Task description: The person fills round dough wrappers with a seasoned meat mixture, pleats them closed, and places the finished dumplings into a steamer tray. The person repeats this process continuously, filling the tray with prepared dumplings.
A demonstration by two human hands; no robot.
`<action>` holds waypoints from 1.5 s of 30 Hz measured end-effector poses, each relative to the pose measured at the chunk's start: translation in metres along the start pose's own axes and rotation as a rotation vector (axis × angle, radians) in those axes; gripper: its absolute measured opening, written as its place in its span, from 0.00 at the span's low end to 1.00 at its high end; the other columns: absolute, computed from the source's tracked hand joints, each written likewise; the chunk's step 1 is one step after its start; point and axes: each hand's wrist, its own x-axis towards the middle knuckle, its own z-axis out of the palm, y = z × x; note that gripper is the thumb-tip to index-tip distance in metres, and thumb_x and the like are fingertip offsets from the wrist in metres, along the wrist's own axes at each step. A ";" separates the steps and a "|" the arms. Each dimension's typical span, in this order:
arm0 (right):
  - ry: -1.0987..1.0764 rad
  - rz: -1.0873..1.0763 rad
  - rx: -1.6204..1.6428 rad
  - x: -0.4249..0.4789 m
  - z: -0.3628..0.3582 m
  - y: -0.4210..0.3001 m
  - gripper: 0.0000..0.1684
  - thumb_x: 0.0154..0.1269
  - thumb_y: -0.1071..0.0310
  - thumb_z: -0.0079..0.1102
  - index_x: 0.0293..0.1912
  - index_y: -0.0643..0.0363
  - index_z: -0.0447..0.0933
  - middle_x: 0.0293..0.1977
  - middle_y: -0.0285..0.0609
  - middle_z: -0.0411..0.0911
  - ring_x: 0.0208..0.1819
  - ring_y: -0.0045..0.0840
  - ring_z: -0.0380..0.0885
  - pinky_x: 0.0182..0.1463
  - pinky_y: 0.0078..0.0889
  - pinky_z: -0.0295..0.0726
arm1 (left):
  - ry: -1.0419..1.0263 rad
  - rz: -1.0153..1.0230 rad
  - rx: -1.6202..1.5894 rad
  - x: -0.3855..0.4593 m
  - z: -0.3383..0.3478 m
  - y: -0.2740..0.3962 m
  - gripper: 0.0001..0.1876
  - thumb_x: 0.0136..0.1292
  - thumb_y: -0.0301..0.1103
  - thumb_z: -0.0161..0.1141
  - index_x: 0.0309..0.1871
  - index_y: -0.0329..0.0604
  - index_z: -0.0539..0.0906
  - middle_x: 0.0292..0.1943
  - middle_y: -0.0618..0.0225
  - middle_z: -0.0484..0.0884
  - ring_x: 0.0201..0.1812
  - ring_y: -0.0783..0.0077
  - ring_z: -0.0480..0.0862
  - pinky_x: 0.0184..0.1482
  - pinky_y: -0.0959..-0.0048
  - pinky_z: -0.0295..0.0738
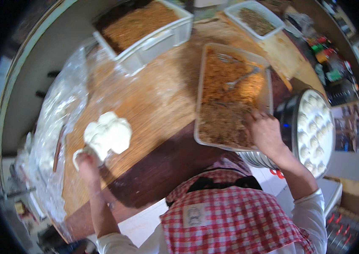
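Note:
On the wooden board, a pile of thin white dough wrappers (111,135) lies in overlapping rounds. My left hand (88,163) is at the near-left edge of that pile, its blurred fingers gripping a single dough wrapper (76,155). My right hand (265,131) reaches over the right wall of a rectangular plastic tub (199,104) of brown minced filling (220,123). Its fingertips are down at the filling, and whether they hold anything is hidden. Farther back in the same tub, a metal fork or spoon (243,77) rests on more orange filling.
Right of the tub stands a round steamer (293,127) with several small white buns (313,127) on top. A large white bin (154,47) of orange-brown filling and a smaller tub (255,22) stand at the back. Clear plastic sheeting (62,95) and a thin rolling pin (59,149) lie left.

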 end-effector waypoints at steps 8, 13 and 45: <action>-0.183 0.176 0.249 -0.002 -0.019 -0.001 0.18 0.58 0.70 0.56 0.50 0.59 0.74 0.24 0.47 0.76 0.26 0.42 0.79 0.26 0.41 0.76 | 0.293 -0.157 -0.236 0.008 0.001 0.024 0.17 0.62 0.38 0.63 0.34 0.29 0.76 0.33 0.52 0.77 0.38 0.52 0.77 0.42 0.58 0.73; -0.208 0.158 0.001 -0.027 -0.055 0.005 0.24 0.54 0.73 0.54 0.54 0.67 0.72 0.27 0.46 0.79 0.25 0.35 0.82 0.26 0.35 0.79 | 0.022 -0.037 0.011 -0.002 -0.007 0.016 0.14 0.65 0.37 0.60 0.34 0.31 0.76 0.32 0.55 0.78 0.34 0.57 0.77 0.37 0.62 0.72; 0.198 0.121 0.533 -0.013 -0.078 -0.048 0.22 0.57 0.79 0.57 0.53 0.60 0.75 0.24 0.44 0.76 0.23 0.36 0.77 0.24 0.35 0.75 | -0.744 -0.378 -1.988 -0.052 -0.117 0.418 0.15 0.70 0.28 0.53 0.59 0.43 0.70 0.49 0.68 0.78 0.51 0.76 0.78 0.54 0.73 0.73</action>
